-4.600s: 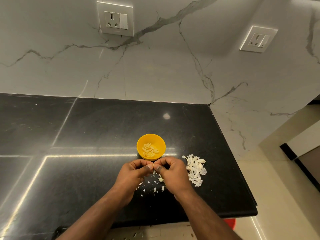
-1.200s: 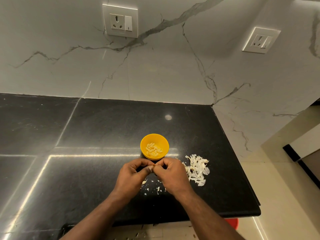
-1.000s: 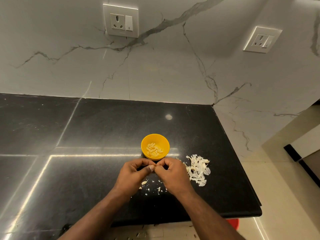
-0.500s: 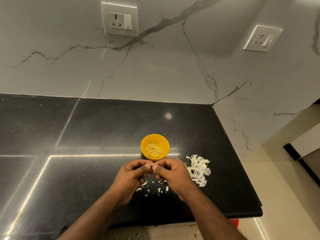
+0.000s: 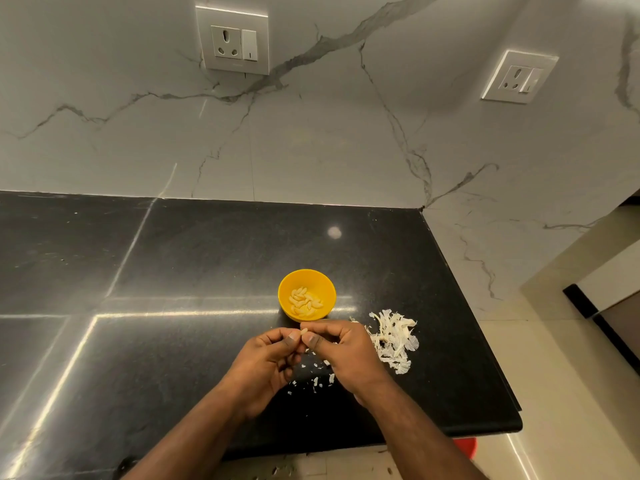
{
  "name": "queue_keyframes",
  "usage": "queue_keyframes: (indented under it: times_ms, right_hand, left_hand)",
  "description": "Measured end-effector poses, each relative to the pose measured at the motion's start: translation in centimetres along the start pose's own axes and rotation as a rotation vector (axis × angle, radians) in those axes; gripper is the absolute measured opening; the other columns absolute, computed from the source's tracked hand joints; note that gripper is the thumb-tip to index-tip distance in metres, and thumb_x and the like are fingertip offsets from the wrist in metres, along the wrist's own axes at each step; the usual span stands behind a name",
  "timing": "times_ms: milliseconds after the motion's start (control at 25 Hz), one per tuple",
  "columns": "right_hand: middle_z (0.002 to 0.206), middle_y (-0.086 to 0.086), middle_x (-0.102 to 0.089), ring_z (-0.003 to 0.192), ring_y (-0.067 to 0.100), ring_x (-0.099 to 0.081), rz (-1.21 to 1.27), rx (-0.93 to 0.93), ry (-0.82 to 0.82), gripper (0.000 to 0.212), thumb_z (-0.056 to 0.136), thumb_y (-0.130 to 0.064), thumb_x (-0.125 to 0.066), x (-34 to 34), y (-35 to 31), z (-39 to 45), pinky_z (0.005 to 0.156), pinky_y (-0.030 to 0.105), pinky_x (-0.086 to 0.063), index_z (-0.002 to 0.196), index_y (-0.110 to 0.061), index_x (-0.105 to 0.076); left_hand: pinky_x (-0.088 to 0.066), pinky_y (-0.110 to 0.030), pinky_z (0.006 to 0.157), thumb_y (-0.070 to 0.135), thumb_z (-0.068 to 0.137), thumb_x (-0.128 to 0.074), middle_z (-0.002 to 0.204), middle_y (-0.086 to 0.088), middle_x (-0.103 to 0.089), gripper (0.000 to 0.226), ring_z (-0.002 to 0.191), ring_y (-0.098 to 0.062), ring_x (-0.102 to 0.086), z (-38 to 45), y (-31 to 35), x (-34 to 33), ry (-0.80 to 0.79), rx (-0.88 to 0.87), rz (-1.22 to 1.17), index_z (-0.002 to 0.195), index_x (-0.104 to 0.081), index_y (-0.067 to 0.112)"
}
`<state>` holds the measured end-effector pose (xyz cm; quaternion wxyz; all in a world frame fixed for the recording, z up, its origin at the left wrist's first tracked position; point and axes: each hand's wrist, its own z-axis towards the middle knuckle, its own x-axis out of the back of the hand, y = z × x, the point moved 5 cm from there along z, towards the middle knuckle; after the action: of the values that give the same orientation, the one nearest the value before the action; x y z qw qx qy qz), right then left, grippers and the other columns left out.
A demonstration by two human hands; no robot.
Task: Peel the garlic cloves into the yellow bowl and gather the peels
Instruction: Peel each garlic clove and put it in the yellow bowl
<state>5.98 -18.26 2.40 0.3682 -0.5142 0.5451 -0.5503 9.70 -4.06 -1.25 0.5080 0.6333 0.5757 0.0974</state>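
Observation:
A small yellow bowl [image 5: 307,276] stands on the black counter [image 5: 194,258] and holds several peeled garlic cloves [image 5: 304,301]. Just in front of it, my left hand [image 5: 266,362] and my right hand [image 5: 346,355] meet fingertip to fingertip and pinch one pale garlic clove [image 5: 304,330] between them. A pile of white garlic peels [image 5: 393,341] lies to the right of my right hand. Small peel scraps [image 5: 311,381] are scattered on the counter beneath my hands.
The counter ends at a right edge [image 5: 485,341] and a front edge near my forearms. A marble wall with two sockets [image 5: 232,39] rises behind. A red object [image 5: 465,446] shows below the counter's front corner, and a few peel bits lie on the floor.
Both hands have stayed together in front of the bowl, working the clove. They have shifted slightly, and a few more peel scraps lie under them than 4.6 s ago.

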Motion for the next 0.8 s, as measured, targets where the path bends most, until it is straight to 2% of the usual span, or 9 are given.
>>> queue_keyframes:
  times_ms: [80, 160, 280, 400, 520, 680, 800]
  right_hand:
    - [0.097, 0.000, -0.078, 0.097, 0.014, -0.073, 0.067, -0.001, 0.012, 0.012, 0.089, -0.009, -0.073, -0.3, 0.0, 0.0, 0.088, 0.025, -0.057, 0.099, -0.011, -0.079]
    - [0.091, 0.004, -0.078, 0.088, 0.016, -0.074, 0.107, -0.022, 0.029, 0.007, 0.090, -0.009, -0.072, -0.2, 0.2, 0.0, 0.082, 0.030, -0.058, 0.095, -0.007, -0.077]
    - [0.078, -0.001, -0.075, 0.072, 0.006, -0.067, 0.028, -0.021, 0.069, 0.005, 0.088, -0.008, -0.074, 0.1, 0.1, 0.1, 0.071, 0.026, -0.054, 0.090, -0.012, -0.075]
    - [0.081, -0.005, -0.075, 0.074, 0.000, -0.066, -0.031, -0.018, 0.041, 0.009, 0.090, -0.006, -0.071, -0.1, -0.1, 0.0, 0.072, 0.019, -0.053, 0.093, -0.014, -0.075]
    - [0.077, -0.009, -0.071, 0.068, -0.003, -0.060, -0.190, -0.008, 0.030, 0.009, 0.092, -0.014, -0.069, -0.2, -0.4, -0.2, 0.068, 0.016, -0.048, 0.088, -0.021, -0.073]
    - [0.069, -0.013, -0.062, 0.061, -0.003, -0.051, -0.330, -0.041, -0.022, 0.013, 0.093, -0.022, -0.068, -0.1, -0.6, -0.4, 0.062, 0.018, -0.043, 0.080, -0.025, -0.067]
    - [0.066, -0.014, -0.060, 0.059, -0.004, -0.051, -0.365, -0.048, -0.034, 0.019, 0.094, -0.024, -0.067, -0.2, -0.9, -0.5, 0.059, 0.016, -0.040, 0.076, -0.028, -0.064]
  left_hand:
    - [-0.042, -0.023, 0.059, 0.022, 0.086, -0.067, 0.076, -0.006, -0.064, 0.016, 0.066, -0.011, -0.056, -0.1, -0.1, -0.2, 0.003, 0.004, 0.026, 0.090, -0.071, 0.006]
    - [-0.044, -0.022, 0.054, 0.019, 0.089, -0.068, 0.073, -0.006, -0.063, 0.014, 0.062, -0.011, -0.054, -0.1, 0.1, -0.1, 0.037, -0.023, 0.055, 0.087, -0.069, 0.005]
    - [-0.040, -0.025, 0.057, 0.020, 0.079, -0.075, 0.078, -0.008, -0.065, 0.021, 0.065, -0.013, -0.053, -0.1, 0.8, 0.7, 0.085, -0.098, 0.077, 0.094, -0.072, 0.005]
    - [-0.041, -0.024, 0.056, 0.014, 0.079, -0.076, 0.087, -0.008, -0.071, 0.026, 0.071, -0.015, -0.056, -0.1, 1.3, 0.8, 0.082, -0.159, 0.097, 0.104, -0.075, 0.008]
    - [-0.040, -0.023, 0.055, 0.004, 0.084, -0.073, 0.088, -0.009, -0.074, 0.023, 0.069, -0.013, -0.056, -0.2, 1.6, 0.4, 0.071, -0.204, 0.145, 0.106, -0.076, 0.009]
    - [-0.046, -0.034, 0.068, 0.019, 0.076, -0.079, 0.091, -0.016, -0.076, 0.021, 0.074, -0.019, -0.059, -0.4, 1.8, 0.5, 0.044, -0.238, 0.256, 0.097, -0.081, 0.015]
    - [-0.045, -0.027, 0.060, 0.024, 0.074, -0.080, 0.087, -0.014, -0.074, 0.022, 0.070, -0.017, -0.056, -0.6, 1.8, 0.5, 0.040, -0.252, 0.301, 0.094, -0.080, 0.015]
